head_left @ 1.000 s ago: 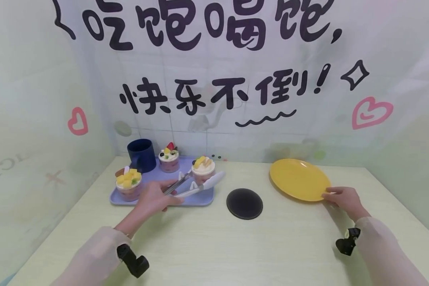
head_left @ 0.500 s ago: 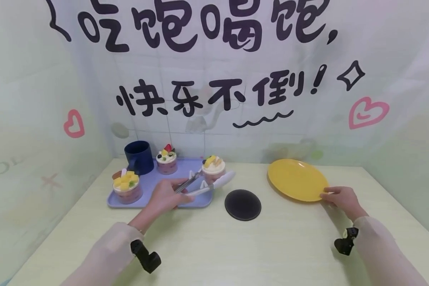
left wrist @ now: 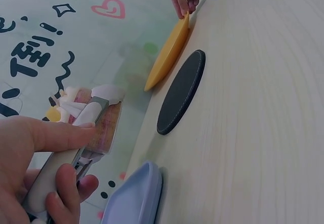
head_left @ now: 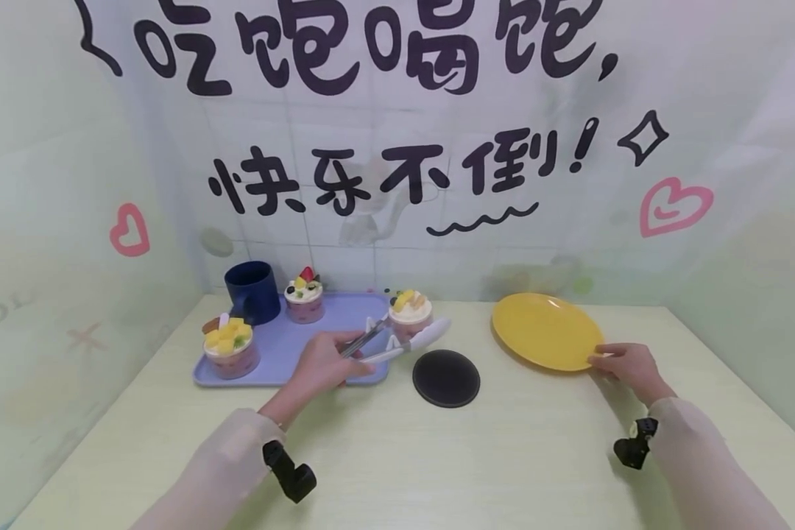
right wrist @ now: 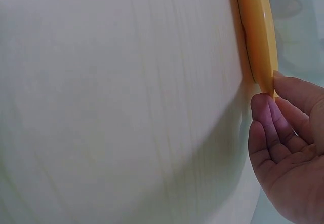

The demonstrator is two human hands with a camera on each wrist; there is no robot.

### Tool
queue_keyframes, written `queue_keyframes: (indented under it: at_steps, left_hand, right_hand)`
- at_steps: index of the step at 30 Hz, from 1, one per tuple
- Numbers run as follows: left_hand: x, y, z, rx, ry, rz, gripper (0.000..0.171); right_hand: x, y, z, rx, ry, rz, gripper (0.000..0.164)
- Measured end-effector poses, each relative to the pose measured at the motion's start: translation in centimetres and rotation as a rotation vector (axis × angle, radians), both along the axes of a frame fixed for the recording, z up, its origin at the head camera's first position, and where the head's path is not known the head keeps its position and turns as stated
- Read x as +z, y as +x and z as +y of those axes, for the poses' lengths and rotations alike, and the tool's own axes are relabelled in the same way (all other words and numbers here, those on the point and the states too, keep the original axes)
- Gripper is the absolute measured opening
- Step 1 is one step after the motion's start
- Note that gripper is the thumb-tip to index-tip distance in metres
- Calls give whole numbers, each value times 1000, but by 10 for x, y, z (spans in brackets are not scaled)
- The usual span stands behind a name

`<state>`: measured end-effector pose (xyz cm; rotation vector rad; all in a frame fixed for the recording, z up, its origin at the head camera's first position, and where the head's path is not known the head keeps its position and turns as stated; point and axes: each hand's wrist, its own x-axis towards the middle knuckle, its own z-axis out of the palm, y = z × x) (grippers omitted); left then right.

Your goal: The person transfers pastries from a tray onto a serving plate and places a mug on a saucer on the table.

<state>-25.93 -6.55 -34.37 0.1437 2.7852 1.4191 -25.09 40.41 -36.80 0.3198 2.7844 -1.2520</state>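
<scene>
My left hand (head_left: 327, 361) grips a pair of tongs (left wrist: 55, 173) with white handles and tips. Between the tong tips sits a dessert cup (head_left: 411, 315) topped with cream and fruit, lifted above the table at the tray's right end. In the left wrist view the cup's pink layered side (left wrist: 107, 125) shows behind the tongs. At the right, my right hand (head_left: 626, 366) pinches the near right rim of a yellow oval plate (head_left: 546, 331). The right wrist view shows thumb and fingers at the edge of that plate (right wrist: 260, 36).
A lavender tray (head_left: 291, 346) carries a dark blue mug (head_left: 255, 294) and two more dessert cups, one with yellow cubes (head_left: 230, 350), one with a strawberry (head_left: 305, 298). A round black coaster (head_left: 446, 377) lies between tray and plate. A printed curtain (head_left: 397, 147) stands behind.
My left hand has moved right with the tongs and the dessert cup, carrying the cup off the tray's right end. The right hand stays at the plate's rim. The head view has shifted slightly.
</scene>
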Motion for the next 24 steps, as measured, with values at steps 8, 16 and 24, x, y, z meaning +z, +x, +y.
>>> queue_keyframes:
  at_steps: [8,16,24]
  left_hand:
    - [-4,-3,13,-21,33,0,64]
    - [-8,-6,26,-41,43,-3,63]
    - [-9,-8,38,-83,106,-17,64]
  right_hand:
    - [0,1,-2,-10,-8,21,56]
    - [-2,0,-2,-17,-20,23,56]
    - [-5,-1,0,-11,4,26,57]
